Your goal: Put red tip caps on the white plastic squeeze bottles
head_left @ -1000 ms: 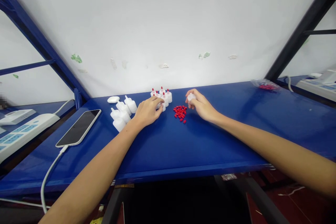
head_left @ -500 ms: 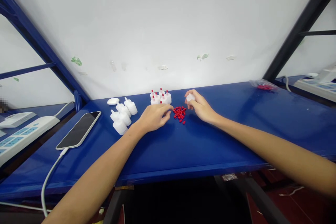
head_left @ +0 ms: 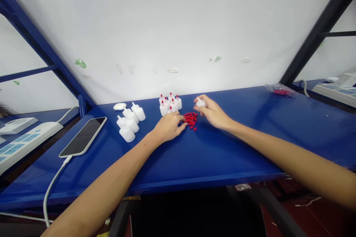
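Observation:
My left hand reaches the left edge of a pile of small red caps, thumb and fingertips closed around something I cannot make out. To the right of the pile, my right hand holds a white bottle with its bare nozzle pointing up and left. Several white bottles with red caps stand behind my left hand, near the wall. Several white bottles without caps are grouped farther left.
A phone with a white cable lies on the blue table at the left. A white oval case is near the wall. A plastic bag with red pieces lies at the back right; power strips are at both sides.
My left hand has moved a little right and toward me, to the caps, uncovering more of the capped bottles. The bottle in my right hand has tilted so its nozzle shows.

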Available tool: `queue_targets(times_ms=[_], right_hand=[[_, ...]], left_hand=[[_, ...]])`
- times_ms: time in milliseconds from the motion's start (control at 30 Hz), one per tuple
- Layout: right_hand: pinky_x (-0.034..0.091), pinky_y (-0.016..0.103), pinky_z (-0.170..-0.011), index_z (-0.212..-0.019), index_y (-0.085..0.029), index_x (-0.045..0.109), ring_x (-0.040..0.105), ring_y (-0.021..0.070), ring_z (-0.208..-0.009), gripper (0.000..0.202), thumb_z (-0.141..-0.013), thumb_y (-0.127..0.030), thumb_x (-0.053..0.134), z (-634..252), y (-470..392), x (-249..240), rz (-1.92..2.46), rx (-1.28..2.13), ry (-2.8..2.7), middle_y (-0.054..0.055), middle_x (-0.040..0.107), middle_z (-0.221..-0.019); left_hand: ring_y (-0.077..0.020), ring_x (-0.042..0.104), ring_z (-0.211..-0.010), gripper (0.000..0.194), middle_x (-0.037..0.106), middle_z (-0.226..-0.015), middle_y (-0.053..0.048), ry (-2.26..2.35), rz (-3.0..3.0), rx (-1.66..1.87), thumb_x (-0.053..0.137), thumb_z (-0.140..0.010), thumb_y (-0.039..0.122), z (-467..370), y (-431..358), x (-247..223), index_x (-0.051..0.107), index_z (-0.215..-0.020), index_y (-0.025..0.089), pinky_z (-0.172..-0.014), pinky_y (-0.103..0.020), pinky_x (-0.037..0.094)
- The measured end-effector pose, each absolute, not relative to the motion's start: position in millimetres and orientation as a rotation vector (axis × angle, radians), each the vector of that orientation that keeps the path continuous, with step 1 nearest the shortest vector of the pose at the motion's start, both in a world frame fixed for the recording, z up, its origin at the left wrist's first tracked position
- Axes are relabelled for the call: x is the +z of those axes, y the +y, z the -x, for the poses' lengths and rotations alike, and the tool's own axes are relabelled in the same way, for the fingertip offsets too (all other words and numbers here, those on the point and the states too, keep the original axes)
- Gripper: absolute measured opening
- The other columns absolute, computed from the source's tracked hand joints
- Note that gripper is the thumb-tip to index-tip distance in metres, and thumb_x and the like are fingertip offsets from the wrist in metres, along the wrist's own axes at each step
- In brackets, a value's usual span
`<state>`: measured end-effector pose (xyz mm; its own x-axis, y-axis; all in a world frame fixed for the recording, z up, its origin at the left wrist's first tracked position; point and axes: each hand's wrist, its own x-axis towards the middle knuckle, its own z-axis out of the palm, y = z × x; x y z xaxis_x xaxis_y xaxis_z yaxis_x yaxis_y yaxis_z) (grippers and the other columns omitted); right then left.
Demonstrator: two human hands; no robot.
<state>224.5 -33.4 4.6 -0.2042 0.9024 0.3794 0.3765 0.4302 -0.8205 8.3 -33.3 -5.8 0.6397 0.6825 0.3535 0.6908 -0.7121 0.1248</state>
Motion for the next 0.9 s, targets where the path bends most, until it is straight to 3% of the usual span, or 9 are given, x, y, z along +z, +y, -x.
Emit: queue_targets(times_ms=[100, 200, 367, 533, 700, 900], right_hand=[[0.037, 0.029, -0.065, -0.105, -0.021, 0.052, 0.049, 0.0147, -0.063, 0.021, -0.086, -0.028, 0.050, -223, -41, 9, 1.109, 0.678, -1.895, -0.002, 0.056, -0.075], [0.035, 0.028, -0.063, -0.096, -0.020, 0.052, 0.047, 0.0137, -0.062, 0.013, -0.083, -0.023, 0.050, -222, -46, 11, 1.068, 0.570, -2.022, -0.002, 0.055, -0.074], [0.033, 0.027, -0.060, -0.089, -0.020, 0.051, 0.048, 0.0141, -0.060, 0.010, -0.079, -0.018, 0.051, -216, -55, 13, 0.989, 0.541, -2.187, -0.002, 0.057, -0.070], [0.035, 0.027, -0.063, -0.081, -0.021, 0.045, 0.048, 0.0147, -0.064, 0.007, -0.078, -0.016, 0.049, -210, -65, 15, 0.855, 0.482, -2.221, -0.001, 0.054, -0.073], [0.037, 0.027, -0.062, -0.089, -0.021, 0.049, 0.050, 0.0148, -0.063, 0.011, -0.079, -0.016, 0.048, -211, -67, 17, 0.828, 0.604, -2.146, -0.002, 0.056, -0.073], [0.037, 0.028, -0.065, -0.086, -0.021, 0.050, 0.048, 0.0149, -0.066, 0.012, -0.075, -0.016, 0.049, -215, -65, 18, 0.793, 0.596, -2.167, -0.001, 0.056, -0.076]], left_hand=[[-0.0173, 0.062, -0.072, 0.018, 0.066, -0.083, -0.006, -1.177, 2.848, -0.700, 0.059, -0.090, 0.030, -7, -32, -5, 0.072, -0.090, 0.018, -0.067, -0.029, 0.049], [-0.0125, 0.058, -0.064, 0.011, 0.067, -0.080, -0.003, -1.153, 2.786, -1.106, 0.064, -0.088, 0.027, -7, -36, 1, 0.070, -0.092, 0.018, -0.063, -0.026, 0.047], [-0.0100, 0.058, -0.065, 0.016, 0.068, -0.084, -0.003, -0.921, 2.697, -1.695, 0.065, -0.089, 0.033, -16, -51, 12, 0.064, -0.089, 0.017, -0.054, -0.021, 0.046], [-0.0102, 0.060, -0.070, 0.012, 0.067, -0.083, -0.002, -0.823, 2.800, -1.768, 0.066, -0.089, 0.030, -23, -59, 11, 0.063, -0.090, 0.018, -0.057, -0.020, 0.048], [-0.0128, 0.066, -0.079, 0.015, 0.068, -0.091, -0.004, -0.926, 2.882, -1.859, 0.062, -0.091, 0.032, -23, -63, 10, 0.060, -0.096, 0.018, -0.065, -0.022, 0.054], [-0.0121, 0.064, -0.072, 0.015, 0.066, -0.087, -0.004, -0.935, 2.905, -1.839, 0.064, -0.090, 0.032, -24, -63, 11, 0.062, -0.093, 0.017, -0.061, -0.023, 0.053]])
